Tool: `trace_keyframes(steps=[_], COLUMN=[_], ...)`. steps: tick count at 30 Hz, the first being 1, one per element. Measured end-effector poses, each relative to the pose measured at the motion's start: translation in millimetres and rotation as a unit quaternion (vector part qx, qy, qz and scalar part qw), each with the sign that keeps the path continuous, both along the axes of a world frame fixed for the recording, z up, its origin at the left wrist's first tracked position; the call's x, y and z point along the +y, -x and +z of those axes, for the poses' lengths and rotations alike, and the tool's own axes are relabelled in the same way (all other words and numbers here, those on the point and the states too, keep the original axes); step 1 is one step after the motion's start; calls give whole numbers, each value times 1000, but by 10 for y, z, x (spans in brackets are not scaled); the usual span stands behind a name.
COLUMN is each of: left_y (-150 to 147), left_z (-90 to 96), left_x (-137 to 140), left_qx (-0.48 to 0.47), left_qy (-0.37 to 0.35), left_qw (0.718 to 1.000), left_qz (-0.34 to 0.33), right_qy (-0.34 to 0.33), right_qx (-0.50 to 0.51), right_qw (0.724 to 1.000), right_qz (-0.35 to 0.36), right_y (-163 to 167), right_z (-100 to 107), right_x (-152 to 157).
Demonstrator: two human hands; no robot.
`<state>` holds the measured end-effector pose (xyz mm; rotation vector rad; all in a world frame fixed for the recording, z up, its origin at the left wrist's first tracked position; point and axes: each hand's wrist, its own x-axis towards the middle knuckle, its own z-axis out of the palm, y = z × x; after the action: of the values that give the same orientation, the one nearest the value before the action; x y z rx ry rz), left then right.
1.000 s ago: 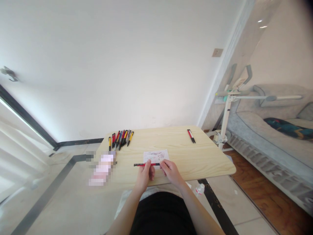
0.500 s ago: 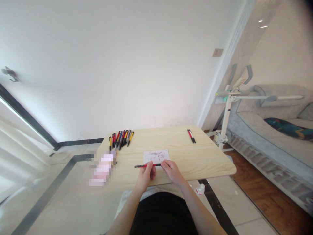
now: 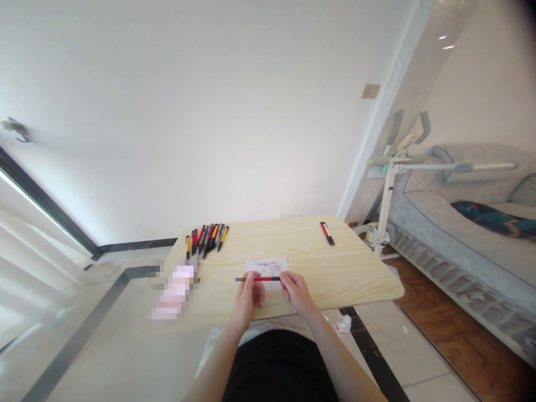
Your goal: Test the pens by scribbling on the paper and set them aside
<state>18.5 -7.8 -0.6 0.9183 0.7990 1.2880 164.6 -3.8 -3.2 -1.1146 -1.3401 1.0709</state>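
Note:
A red and black pen [image 3: 264,278] lies level between my two hands, above a white sheet of paper [image 3: 266,264] with dark reddish scribbles. My left hand [image 3: 250,293] pinches the pen near its black left end, thumb on top. At the other end, the fingers of my right hand [image 3: 295,289] are closed on the black grip and cover the tip. Part of the paper is hidden behind the pen and hands.
Several red, yellow, blue and black pens [image 3: 206,239] lie bunched at the table's back left. A red pen and a white pen [image 3: 328,233] lie at the back right of the wooden table [image 3: 352,276]. A clear bottle [image 3: 344,324] stands on the floor beyond the front edge.
The pen has shifted slightly right and up, and now lies more level. My left hand has moved nearer its left end; my right hand has shifted slightly right, still gripping.

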Motion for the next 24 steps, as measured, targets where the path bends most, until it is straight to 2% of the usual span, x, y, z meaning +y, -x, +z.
trace_keyframes(steps=[3, 6, 10, 12, 15, 18, 24], left_y=[19, 28, 26, 21, 10, 2, 1], left_z=[26, 28, 21, 18, 8, -6, -17], left_x=[16, 23, 31, 31, 19, 5, 2], left_qx=[-71, -93, -102, -91, -43, -6, -1], left_qy=[22, 28, 30, 29, 24, 19, 12], left_qw=[997, 995, 991, 992, 998, 999, 999], left_qz=[12, 14, 80, 85, 49, 40, 41], right_qy=[0, -1, -1, -2, -5, -5, -3], right_qx=[31, 34, 41, 51, 78, 103, 100], right_qw=[999, 999, 999, 999, 997, 994, 994], right_qz=[-20, -16, -14, -15, -29, -47, -47], right_y=[-14, -20, -22, -25, -31, -34, -34], right_z=[12, 15, 13, 5, -24, -60, -72], right_x=[-5, -6, -12, -11, 4, 30, 44])
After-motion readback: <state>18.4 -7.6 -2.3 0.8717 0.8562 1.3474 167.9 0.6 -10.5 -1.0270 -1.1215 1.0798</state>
